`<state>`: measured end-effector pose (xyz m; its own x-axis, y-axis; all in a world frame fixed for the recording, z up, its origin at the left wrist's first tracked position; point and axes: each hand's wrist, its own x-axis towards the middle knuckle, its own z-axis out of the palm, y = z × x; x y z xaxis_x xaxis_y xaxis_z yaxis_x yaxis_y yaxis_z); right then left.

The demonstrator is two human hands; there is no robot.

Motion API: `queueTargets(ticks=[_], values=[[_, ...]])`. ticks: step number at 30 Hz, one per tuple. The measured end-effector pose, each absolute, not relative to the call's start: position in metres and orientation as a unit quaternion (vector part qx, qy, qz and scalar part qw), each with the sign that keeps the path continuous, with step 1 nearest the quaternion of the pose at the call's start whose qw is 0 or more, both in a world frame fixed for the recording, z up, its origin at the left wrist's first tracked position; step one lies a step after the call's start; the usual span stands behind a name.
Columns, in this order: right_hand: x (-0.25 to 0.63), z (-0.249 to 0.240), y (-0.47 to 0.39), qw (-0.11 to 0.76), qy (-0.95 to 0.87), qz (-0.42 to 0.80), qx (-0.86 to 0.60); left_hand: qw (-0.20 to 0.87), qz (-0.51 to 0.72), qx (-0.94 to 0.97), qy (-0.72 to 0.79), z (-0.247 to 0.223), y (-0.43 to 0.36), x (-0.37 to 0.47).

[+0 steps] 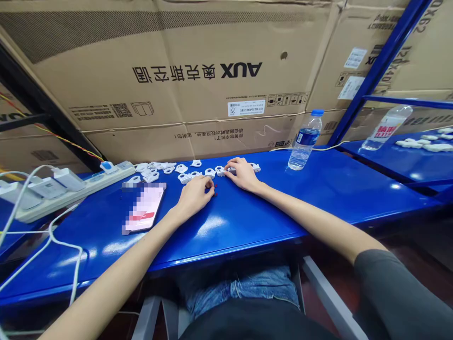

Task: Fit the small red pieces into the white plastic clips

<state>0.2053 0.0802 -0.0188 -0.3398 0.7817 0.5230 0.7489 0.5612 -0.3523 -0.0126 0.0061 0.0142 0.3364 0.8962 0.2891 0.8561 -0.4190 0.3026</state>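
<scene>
My left hand rests low over the blue table with its fingers curled into a pinch. Small red bits show right at its fingertips; whether they are held or lie on the table I cannot tell. To its right, my right hand has thumb and fingers closed round a small white plastic piece, mostly covered by the fingers. A row of similar white pieces with round holes runs between and behind both hands. More of them lie in a loose heap at the left.
A phone lies left of my left arm. A power strip with chargers and white cables takes up the table's left side. A water bottle stands at right; another bottle is on the neighbouring table. A large cardboard box walls the back.
</scene>
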Motion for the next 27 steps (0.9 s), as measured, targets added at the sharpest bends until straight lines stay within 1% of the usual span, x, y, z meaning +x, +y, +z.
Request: queueTargets(ticks=[6, 11, 17, 23, 27], values=[[0.201, -0.014, 0.07, 0.325, -0.829, -0.004, -0.454, 0.042, 0.202, 0.82, 0.534, 0.012, 0.008, -0.015], [0.192, -0.012, 0.065, 0.293, -0.865, -0.048, -0.406, 0.021, 0.196, 0.826, 0.529, 0.008, 0.008, -0.016], [0.178, -0.011, 0.064, 0.269, -0.875, -0.063, -0.397, 0.008, 0.196, 0.817, 0.542, 0.01, 0.007, -0.016], [0.175, -0.01, 0.064, 0.265, -0.873, -0.074, -0.403, 0.002, 0.21, 0.8, 0.561, 0.013, 0.005, -0.016], [0.173, -0.01, 0.067, 0.254, -0.886, -0.081, -0.38, -0.003, 0.222, 0.786, 0.578, 0.012, 0.007, -0.016]])
